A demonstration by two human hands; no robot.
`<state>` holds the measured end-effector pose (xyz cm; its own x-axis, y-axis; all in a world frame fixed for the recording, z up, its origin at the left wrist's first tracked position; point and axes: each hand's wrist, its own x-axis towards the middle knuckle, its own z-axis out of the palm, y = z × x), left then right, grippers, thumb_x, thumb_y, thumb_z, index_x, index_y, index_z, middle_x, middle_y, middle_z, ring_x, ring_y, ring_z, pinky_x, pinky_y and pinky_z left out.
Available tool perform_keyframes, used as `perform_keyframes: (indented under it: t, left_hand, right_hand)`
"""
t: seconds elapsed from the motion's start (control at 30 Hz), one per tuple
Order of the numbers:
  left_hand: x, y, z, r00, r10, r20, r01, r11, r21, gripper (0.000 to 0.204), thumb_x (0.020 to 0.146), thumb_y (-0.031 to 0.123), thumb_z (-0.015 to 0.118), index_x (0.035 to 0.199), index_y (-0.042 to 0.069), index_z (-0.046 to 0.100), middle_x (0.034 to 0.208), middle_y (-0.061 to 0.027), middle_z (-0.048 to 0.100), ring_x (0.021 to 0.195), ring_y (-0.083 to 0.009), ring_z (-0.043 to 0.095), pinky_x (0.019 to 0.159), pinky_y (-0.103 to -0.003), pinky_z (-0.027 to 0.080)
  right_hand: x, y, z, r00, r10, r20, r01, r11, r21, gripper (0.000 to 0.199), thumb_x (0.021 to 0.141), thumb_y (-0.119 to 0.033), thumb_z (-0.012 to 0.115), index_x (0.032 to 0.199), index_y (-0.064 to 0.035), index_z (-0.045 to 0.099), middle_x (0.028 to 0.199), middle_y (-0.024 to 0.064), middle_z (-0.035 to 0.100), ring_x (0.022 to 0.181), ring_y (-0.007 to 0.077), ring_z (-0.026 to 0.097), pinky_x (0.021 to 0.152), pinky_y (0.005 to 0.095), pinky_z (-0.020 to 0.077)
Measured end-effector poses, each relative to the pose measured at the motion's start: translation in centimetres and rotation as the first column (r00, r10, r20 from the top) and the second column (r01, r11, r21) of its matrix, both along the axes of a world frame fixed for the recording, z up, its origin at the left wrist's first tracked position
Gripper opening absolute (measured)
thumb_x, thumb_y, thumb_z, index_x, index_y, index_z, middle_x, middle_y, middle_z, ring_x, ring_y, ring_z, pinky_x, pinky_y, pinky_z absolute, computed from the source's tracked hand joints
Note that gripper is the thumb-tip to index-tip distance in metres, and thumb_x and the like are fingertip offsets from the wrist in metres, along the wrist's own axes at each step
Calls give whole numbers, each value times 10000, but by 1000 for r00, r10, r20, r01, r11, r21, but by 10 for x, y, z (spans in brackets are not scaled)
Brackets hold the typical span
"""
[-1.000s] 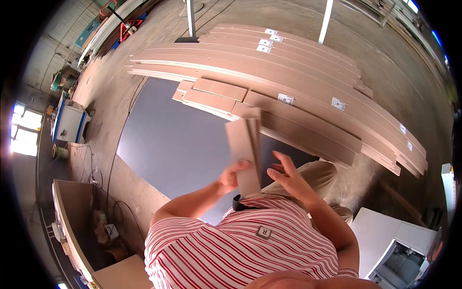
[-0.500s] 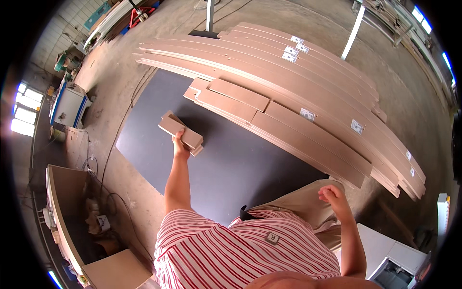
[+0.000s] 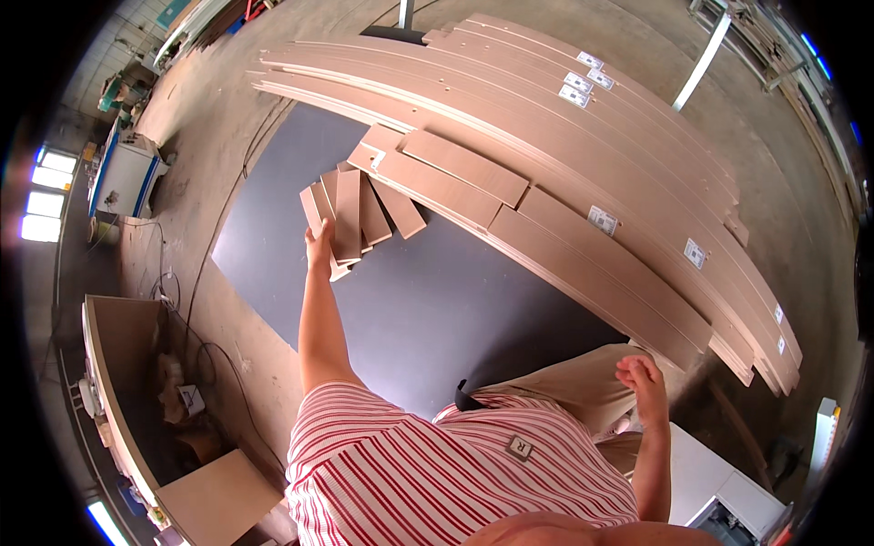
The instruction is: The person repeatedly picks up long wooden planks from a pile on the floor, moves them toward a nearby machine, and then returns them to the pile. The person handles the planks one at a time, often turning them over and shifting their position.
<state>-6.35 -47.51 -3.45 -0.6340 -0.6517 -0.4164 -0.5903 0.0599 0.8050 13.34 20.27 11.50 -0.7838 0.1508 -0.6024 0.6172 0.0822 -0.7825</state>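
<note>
Several short brown boards (image 3: pixel 348 214) lie fanned out on a dark grey tabletop (image 3: pixel 410 300), overlapping one another, next to a stack of longer boards. My left hand (image 3: pixel 320 244) is at the near left edge of the fan, its fingers closed on one of the short boards; part of the grip is hidden. Held off to the right, above my knee, my right hand (image 3: pixel 643 378) has nothing in it, its fingers loosely bent and apart.
Long brown planks (image 3: pixel 510 118) with white labels lie stacked across the table's far side, with shorter planks (image 3: pixel 455 187) in front. To the left stands a brown-panelled cabinet (image 3: pixel 127 364) with cables on the floor. A white unit (image 3: pixel 719 482) is at my lower right.
The short boards, a compact pile before, are now spread into a fan that reaches the longer stack. My left hand has moved slightly left and up; my right hand slightly right and down.
</note>
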Motion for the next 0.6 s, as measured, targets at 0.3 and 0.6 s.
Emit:
perform_keyframes:
  t: [0.3, 0.6]
  left_hand:
    - [-19, 40, -18, 998, -10, 55, 15, 995, -101, 1352, 570, 590, 873, 1560, 102, 92, 1505, -211, 334, 1357, -363, 401, 1113, -441, 387]
    - [-23, 62, 20, 976, 157, 154, -110, 955, -274, 1065, 624, 482, 885, 1443, 76, 338, 1401, -187, 433, 1286, -348, 451, 1007, -437, 486]
  right_hand:
    - [-8, 2, -3, 1000, 7, 5, -7, 1000, -7, 280, 1009, -255, 516, 1089, -8, 619, 1031, 106, 664, 905, 187, 651, 868, 315, 510]
    - [1, 7, -10, 999, -54, -10, 54, 998, -15, 282, 991, -259, 536, 1076, -4, 621, 1025, 112, 665, 905, 193, 655, 872, 315, 514]
